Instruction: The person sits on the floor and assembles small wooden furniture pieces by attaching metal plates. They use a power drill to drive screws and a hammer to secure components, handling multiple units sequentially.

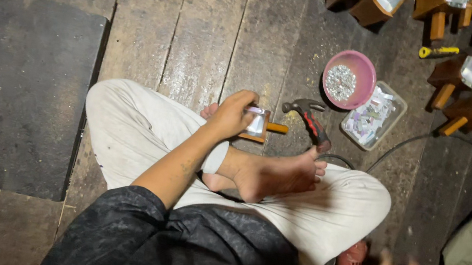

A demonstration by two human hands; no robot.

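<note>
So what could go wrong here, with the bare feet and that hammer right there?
The hammer lies close to the bare foot; if it gets knocked or dropped, toes could be hurt. The pink bowl of small shiny bits sits nearby on the floor; if it tips, they could scatter under the feet. Only the left hand steadies the small wooden block, so it might slip.

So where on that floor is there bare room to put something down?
Left of the dark mat, and on the planks between it and the pink bowl. It is crowded upper right: bowl, clear tray, hammer, wooden pieces. The left hand holds a small wooden block.
</note>
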